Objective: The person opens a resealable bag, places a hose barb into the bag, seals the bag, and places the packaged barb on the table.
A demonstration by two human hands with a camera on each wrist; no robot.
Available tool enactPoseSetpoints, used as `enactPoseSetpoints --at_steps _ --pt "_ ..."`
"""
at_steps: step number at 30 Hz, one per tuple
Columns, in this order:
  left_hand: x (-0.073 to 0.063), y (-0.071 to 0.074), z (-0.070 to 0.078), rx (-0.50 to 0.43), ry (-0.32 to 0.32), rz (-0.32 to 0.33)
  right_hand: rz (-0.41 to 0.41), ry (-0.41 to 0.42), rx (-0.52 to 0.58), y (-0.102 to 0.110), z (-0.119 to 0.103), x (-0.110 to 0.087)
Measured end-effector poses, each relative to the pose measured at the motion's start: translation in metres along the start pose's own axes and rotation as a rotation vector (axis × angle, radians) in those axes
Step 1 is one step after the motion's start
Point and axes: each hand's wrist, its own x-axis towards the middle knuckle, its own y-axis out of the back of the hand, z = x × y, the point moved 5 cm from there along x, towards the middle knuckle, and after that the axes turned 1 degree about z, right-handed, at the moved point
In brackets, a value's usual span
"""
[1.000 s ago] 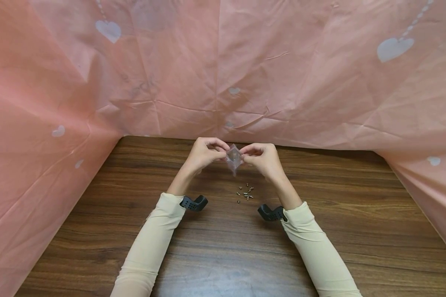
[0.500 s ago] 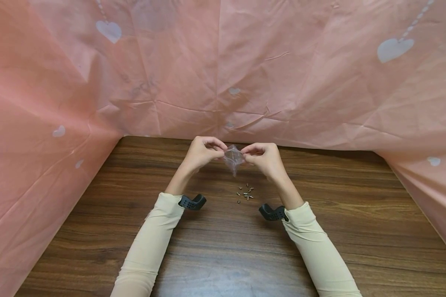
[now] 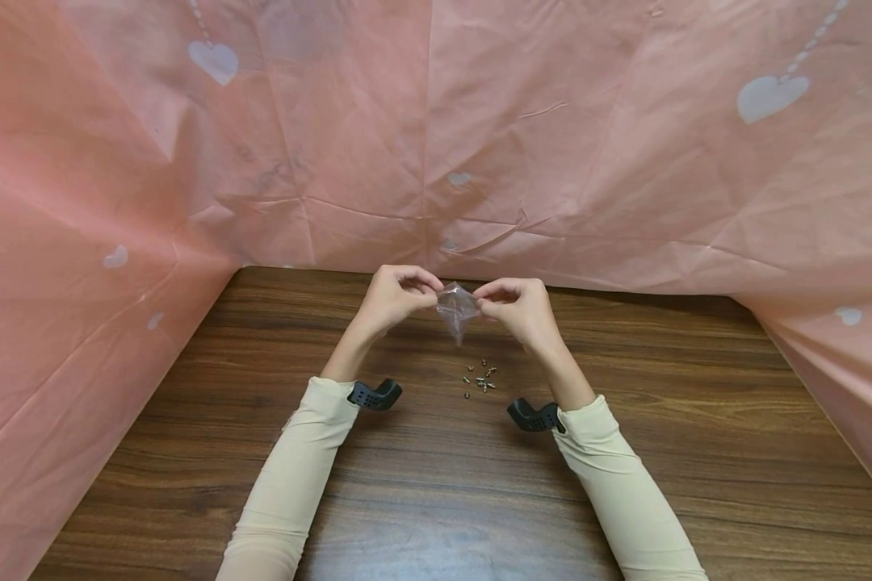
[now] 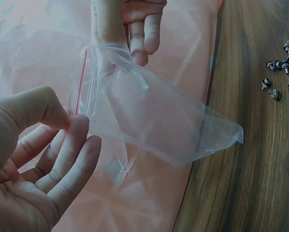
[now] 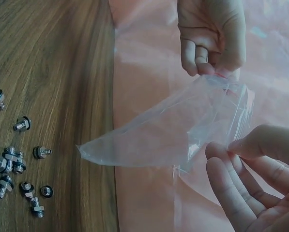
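Note:
A clear zip-lock bag (image 3: 456, 311) with a red line along its mouth hangs between my two hands near the far edge of the table. My left hand (image 3: 400, 297) pinches one side of the mouth between thumb and index finger. Opposite it, my right hand (image 3: 519, 311) pinches the other side. In the left wrist view the bag (image 4: 159, 113) has its mouth drawn apart and its closed corner pointing toward the table. Nothing shows inside it. Several small metal fittings (image 5: 11, 159) with dark rings lie loose on the wood, nearer to me than the bag.
The dark wooden table (image 3: 421, 484) spreads out beneath both arms. Pink cloth (image 3: 589, 161) with pale hearts hangs along the back and both sides, close beyond my hands. Black wrist mounts (image 3: 376, 395) sit at both cuffs.
My hands have moved slightly apart, the left one leftward and the right one rightward. The bag's mouth has spread wider between them. The fittings have stayed in place.

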Motion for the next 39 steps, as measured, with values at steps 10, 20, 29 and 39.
enactPoseSetpoints --at_steps 10,20,29,39 --pt "-0.001 -0.009 0.001 -0.090 -0.017 -0.061 0.013 0.010 0.032 -0.002 -0.005 -0.002" --pt "-0.005 -0.023 0.013 0.134 -0.272 -0.116 0.017 0.015 0.068 -0.003 -0.007 -0.001" --pt "-0.008 -0.044 0.006 0.347 -0.319 -0.175 -0.010 0.006 0.161 -0.005 -0.008 -0.001" --pt "-0.008 -0.043 0.006 0.396 -0.352 -0.108 -0.017 0.021 0.155 -0.008 -0.011 -0.003"
